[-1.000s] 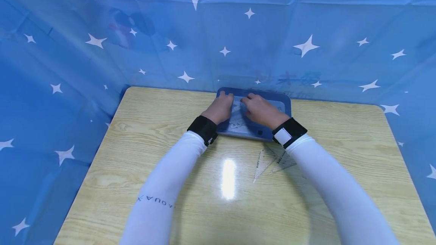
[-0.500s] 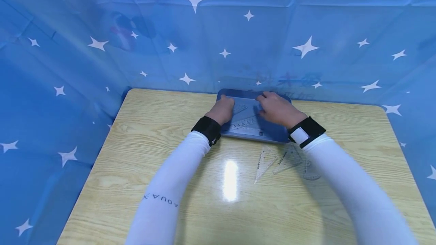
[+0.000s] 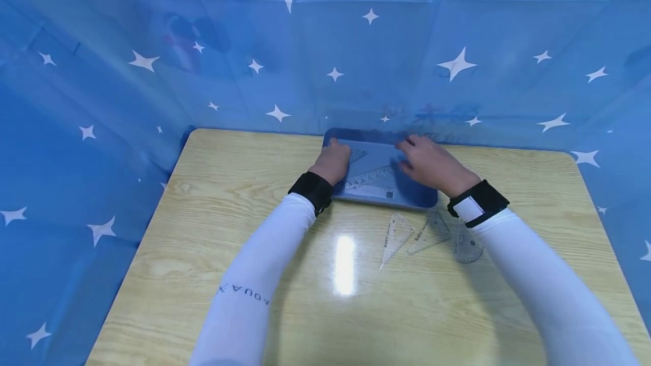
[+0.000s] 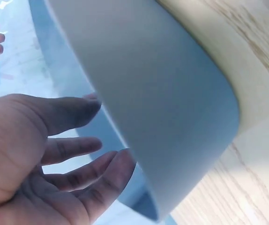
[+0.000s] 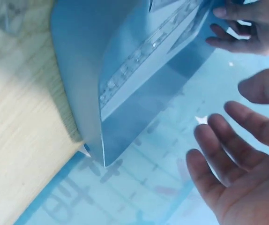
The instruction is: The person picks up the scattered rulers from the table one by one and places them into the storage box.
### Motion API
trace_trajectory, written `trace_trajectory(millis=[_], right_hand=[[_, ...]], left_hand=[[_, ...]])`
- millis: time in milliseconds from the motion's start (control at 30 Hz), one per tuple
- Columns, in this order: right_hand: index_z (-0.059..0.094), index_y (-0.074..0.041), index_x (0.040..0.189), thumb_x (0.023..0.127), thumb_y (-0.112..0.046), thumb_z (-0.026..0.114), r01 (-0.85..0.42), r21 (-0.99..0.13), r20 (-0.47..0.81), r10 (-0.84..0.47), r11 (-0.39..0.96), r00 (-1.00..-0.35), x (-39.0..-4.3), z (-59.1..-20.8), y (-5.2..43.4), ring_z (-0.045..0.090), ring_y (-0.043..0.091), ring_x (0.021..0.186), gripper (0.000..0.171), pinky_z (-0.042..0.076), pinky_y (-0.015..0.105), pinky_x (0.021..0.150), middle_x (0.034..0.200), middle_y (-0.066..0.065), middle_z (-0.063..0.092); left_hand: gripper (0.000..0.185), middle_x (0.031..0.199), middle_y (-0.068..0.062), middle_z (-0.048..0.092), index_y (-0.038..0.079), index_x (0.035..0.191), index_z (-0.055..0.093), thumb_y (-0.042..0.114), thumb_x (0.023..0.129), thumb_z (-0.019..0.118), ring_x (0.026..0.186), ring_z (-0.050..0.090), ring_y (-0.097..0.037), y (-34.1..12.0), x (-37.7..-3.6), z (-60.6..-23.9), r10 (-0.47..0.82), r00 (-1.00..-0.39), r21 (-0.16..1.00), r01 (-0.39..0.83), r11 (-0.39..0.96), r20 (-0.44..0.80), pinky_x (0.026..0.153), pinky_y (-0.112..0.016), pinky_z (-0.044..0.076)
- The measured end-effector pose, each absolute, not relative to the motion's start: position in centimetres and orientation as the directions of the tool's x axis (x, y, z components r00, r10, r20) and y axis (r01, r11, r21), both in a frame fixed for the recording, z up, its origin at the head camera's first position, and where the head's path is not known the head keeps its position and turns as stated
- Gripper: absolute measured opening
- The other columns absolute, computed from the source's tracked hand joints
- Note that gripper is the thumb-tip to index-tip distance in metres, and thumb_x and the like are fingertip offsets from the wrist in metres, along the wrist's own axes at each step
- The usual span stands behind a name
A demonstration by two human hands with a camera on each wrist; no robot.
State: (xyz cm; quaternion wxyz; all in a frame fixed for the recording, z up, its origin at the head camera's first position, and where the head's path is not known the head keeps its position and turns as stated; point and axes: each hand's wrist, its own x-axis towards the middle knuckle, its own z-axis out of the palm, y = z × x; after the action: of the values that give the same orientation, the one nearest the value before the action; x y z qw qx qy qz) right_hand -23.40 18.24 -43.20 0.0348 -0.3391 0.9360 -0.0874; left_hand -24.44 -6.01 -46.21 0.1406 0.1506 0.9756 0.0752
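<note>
Head view: your left hand (image 3: 333, 161) rests on the left part of the blue tray (image 3: 376, 199), which sits at the far middle edge of the counter (image 3: 213, 230), against the starred blue curtain (image 3: 152, 61). Your right hand (image 3: 432, 165) lies over the tray's right edge, fingers reaching toward its far rim. Inside the tray a clear ruler (image 3: 368, 181) lies slanted between your hands. On the counter just in front of the tray lie two clear set squares (image 3: 396, 233) and a clear protractor (image 3: 465, 247), close beside your right forearm.

Left wrist view: your left hand (image 4: 41, 154) shows a loose, spread grip; fingers relaxed and slightly bent, tips near the tray's wall (image 4: 162, 117), holding nothing.

Right wrist view: your right hand (image 5: 240, 159) is likewise spread, fingers apart and off the tray (image 5: 87, 61). The ruler (image 5: 144, 54) lies inside the tray, and your left hand (image 5: 247, 28) shows at the far end.
</note>
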Motion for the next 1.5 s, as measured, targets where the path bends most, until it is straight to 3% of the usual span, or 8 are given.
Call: trace_trajectory(millis=[200, 367, 600, 767, 900, 1133, 1300, 1500], right_hand=[[0.065, 0.006, 0.126, 0.094, -0.01, 0.075, -0.661, -0.14, 0.079, -0.657, 0.737, -0.75, -22.5, -43.4, 18.6, 0.062, 0.036, 0.099, 0.037, 0.055, 0.049, 0.086, 0.112, 0.023, 0.064], [0.066, 0.005, 0.125, 0.092, -0.01, 0.076, -0.676, -0.112, 0.199, -0.65, 0.728, -0.733, -21.6, -43.4, 18.5, 0.062, 0.035, 0.097, 0.037, 0.054, 0.048, 0.085, 0.111, 0.022, 0.065], [0.067, 0.005, 0.122, 0.092, -0.007, 0.073, -0.686, -0.11, 0.304, -0.633, 0.719, -0.712, -19.2, -43.7, 18.5, 0.061, 0.033, 0.088, 0.032, 0.052, 0.046, 0.075, 0.107, 0.02, 0.065], [0.067, 0.002, 0.113, 0.092, -0.006, 0.07, -0.68, -0.098, 0.357, -0.612, 0.727, -0.706, -17.0, -44.1, 18.4, 0.057, 0.029, 0.08, 0.022, 0.048, 0.041, 0.069, 0.098, 0.015, 0.065], [0.067, 0.0, 0.1, 0.091, -0.007, 0.07, -0.682, -0.09, 0.402, -0.6, 0.726, -0.692, -14.8, -44.5, 18.1, 0.061, 0.027, 0.077, 0.012, 0.053, 0.041, 0.067, 0.088, 0.012, 0.065], [0.071, -0.002, 0.088, 0.09, -0.011, 0.075, -0.648, -0.082, 0.338, -0.591, 0.757, -0.733, -11.1, -45.6, 17.2, 0.06, 0.022, 0.066, 0.01, 0.053, 0.037, 0.058, 0.078, 0.009, 0.067], [0.073, -0.001, 0.089, 0.088, -0.013, 0.079, -0.613, -0.047, 0.285, -0.578, 0.788, -0.765, -9.6, -46.7, 16.8, 0.059, 0.022, 0.065, 0.013, 0.052, 0.037, 0.056, 0.079, 0.01, 0.065], [0.074, -0.002, 0.091, 0.087, -0.015, 0.077, -0.588, -0.026, 0.263, -0.562, 0.808, -0.784, -8.5, -47.6, 16.3, 0.062, 0.029, 0.072, 0.014, 0.051, 0.041, 0.054, 0.086, 0.013, 0.065]], left_hand=[[0.034, 0.138, -0.032, 0.053, 0.001, 0.127, 0.067, -0.001, 0.109, 0.038, 0.108, 0.067, -0.036, -6.1, -24.4, -45.9, 0.311, -0.914, 0.197, 0.266, 0.944, -0.258, 0.084, -0.04, 0.058], [0.029, 0.128, -0.025, 0.059, 0.0, 0.119, 0.069, -0.001, 0.108, 0.042, 0.111, 0.062, -0.032, -6.3, -24.1, -45.4, 0.331, -0.917, 0.206, 0.287, 0.935, -0.222, 0.091, -0.041, 0.056], [0.018, 0.118, -0.022, 0.06, -0.002, 0.114, 0.068, 0.009, 0.104, 0.059, 0.109, 0.06, -0.032, -6.8, -22.7, -44.6, 0.399, -0.907, 0.241, 0.361, 0.901, -0.132, 0.093, -0.042, 0.054], [0.026, 0.117, -0.022, 0.061, -0.004, 0.118, 0.066, 0.015, 0.101, 0.067, 0.106, 0.06, -0.032, -6.7, -21.5, -44.1, 0.453, -0.889, 0.271, 0.42, 0.866, -0.071, 0.088, -0.038, 0.055], [0.036, 0.123, -0.024, 0.06, -0.005, 0.129, 0.062, 0.016, 0.101, 0.067, 0.103, 0.065, -0.031, -6.1, -20.4, -43.9, 0.506, -0.862, 0.257, 0.485, 0.836, -0.019, 0.085, -0.036, 0.057], [0.035, 0.121, -0.018, 0.062, -0.003, 0.13, 0.063, 0.016, 0.101, 0.066, 0.103, 0.064, -0.028, -4.7, -18.4, -43.6, 0.546, -0.836, 0.253, 0.54, 0.803, 0.054, 0.089, -0.036, 0.056], [0.034, 0.12, -0.013, 0.062, 0.001, 0.13, 0.064, 0.019, 0.102, 0.066, 0.106, 0.063, -0.023, -4.3, -17.2, -43.6, 0.569, -0.82, 0.269, 0.561, 0.783, 0.055, 0.094, -0.034, 0.054], [0.028, 0.117, -0.009, 0.064, 0.003, 0.126, 0.067, 0.017, 0.101, 0.064, 0.109, 0.063, -0.022, -4.3, -15.8, -44.7, 0.663, -0.735, 0.276, 0.673, 0.686, 0.143, 0.098, -0.033, 0.053]])
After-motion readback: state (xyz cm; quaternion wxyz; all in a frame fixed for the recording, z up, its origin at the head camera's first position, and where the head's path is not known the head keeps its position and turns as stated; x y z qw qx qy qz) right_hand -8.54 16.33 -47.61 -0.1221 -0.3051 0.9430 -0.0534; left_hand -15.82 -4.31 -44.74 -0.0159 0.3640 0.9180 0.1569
